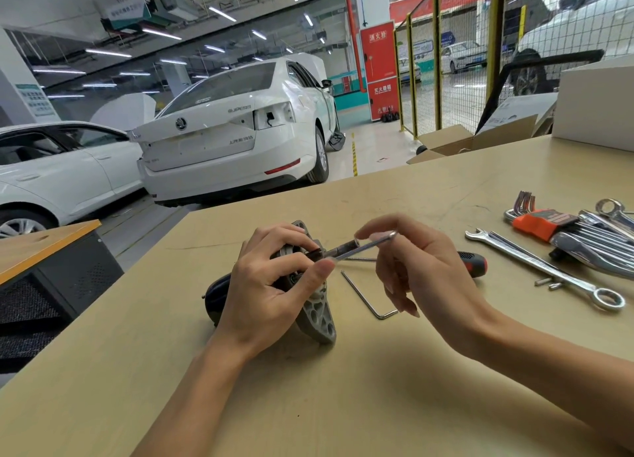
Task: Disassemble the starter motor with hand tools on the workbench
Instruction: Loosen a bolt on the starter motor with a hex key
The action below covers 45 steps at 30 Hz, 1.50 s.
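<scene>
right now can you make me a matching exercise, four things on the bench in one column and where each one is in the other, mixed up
Things:
1. starter motor
2. loose hex key
3. combination wrench
4. screwdriver handle

Places:
A. lying flat on the bench between the two hands
B. partly hidden behind the right hand
C. gripped by the left hand
D. lying on the bench just in front of the hex key set

Pairs: 1-C, 2-A, 3-D, 4-B
</scene>
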Motion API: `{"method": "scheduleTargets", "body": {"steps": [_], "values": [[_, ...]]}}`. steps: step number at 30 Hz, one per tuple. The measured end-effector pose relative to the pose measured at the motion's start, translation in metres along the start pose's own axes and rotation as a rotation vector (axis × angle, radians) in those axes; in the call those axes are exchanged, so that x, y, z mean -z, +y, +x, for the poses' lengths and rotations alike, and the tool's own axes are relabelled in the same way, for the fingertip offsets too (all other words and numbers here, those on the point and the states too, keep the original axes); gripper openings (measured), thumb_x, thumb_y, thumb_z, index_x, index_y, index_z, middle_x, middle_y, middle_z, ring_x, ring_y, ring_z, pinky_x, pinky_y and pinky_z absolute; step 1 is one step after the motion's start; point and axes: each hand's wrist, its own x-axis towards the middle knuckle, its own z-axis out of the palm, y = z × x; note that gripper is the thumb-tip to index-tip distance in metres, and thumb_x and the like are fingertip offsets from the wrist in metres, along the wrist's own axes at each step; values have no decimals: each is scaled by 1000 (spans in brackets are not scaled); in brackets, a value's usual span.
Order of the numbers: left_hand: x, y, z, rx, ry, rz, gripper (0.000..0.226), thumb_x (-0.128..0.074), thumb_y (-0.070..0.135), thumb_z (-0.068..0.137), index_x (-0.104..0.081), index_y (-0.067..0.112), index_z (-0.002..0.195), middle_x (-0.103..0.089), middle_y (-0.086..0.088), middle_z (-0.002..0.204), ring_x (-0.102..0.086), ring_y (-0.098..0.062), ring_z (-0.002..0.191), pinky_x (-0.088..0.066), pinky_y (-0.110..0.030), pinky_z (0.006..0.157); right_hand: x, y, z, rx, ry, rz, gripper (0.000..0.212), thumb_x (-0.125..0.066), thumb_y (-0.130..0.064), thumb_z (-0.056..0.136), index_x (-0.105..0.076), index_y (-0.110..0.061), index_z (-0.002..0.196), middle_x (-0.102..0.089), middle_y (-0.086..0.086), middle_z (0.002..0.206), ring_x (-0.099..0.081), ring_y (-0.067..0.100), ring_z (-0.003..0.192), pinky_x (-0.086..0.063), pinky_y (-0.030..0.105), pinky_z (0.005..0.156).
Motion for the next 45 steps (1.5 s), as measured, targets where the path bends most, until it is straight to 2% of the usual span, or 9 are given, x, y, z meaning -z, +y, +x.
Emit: {"method": "scheduleTargets", "body": {"steps": [2,6,8,11,15,19,30,38,45], "values": [[0,0,0,-7,0,4,55,-53,60,92,-75,14,69,-67,3,98,-57,-17,108,-48,-44,90,2,0,2,-56,35,12,27,-42,-19,104,-65,-12,92,-44,1,49,-40,16,40,-31,20,36],[0,-1,0,-5,-6,16,54,-55,60,90,-74,15,68,-67,2,99,-57,-16,108,-48,-43,89,1,-7,2,-65,-23,88,54,-42,-40,103,-61,-9,62,-41,4,43,-39,18,38,-30,22,36],[0,-1,0,-8,-6,18,55,-55,61,90,-74,14,69,-67,2,99,-57,-17,107,-48,-43,89,-2,-9,1,-34,-70,89,54,-44,-47,94,-61,-11,57,-40,6,43,-38,20,38,-30,21,37],[0,-1,0,-13,-3,22,55,-54,61,91,-74,14,70,-67,2,98,-57,-16,106,-48,-43,88,-2,-9,-1,-4,-105,94,45,-48,-44,89,-63,-10,63,-40,7,44,-37,21,39,-30,21,38],[0,-1,0,-15,-3,27,56,-54,60,92,-74,12,71,-67,2,97,-57,-18,106,-48,-46,87,-1,-6,-4,69,-132,22,23,-48,-24,85,-65,-15,72,-43,6,48,-38,21,42,-30,23,39],[1,0,-1,2,-2,5,58,-51,61,93,-74,12,72,-67,3,99,-56,-14,108,-48,-48,89,-1,-4,-4,97,-93,1,27,-42,-13,79,-69,-9,78,-41,10,46,-36,20,40,-33,17,40],[0,-2,0,-16,11,6,53,-54,56,93,-76,12,72,-67,2,97,-57,-17,106,-49,-49,87,-1,-2,-2,13,28,-87,16,-48,-19,103,-62,-15,97,-44,-2,48,-38,10,39,-31,16,38],[0,-1,0,-16,16,7,58,-52,61,92,-75,12,70,-68,2,96,-57,-16,106,-50,-46,88,-3,-5,0,-54,-4,58,56,-39,-37,103,-59,-7,61,-41,5,43,-36,17,38,-29,20,36],[2,0,0,-13,4,9,57,-53,62,91,-74,13,69,-68,2,97,-57,-16,107,-48,-43,89,-2,-9,-1,14,-127,97,59,-44,-51,91,-62,-5,59,-41,6,42,-39,20,38,-32,21,38]]}}
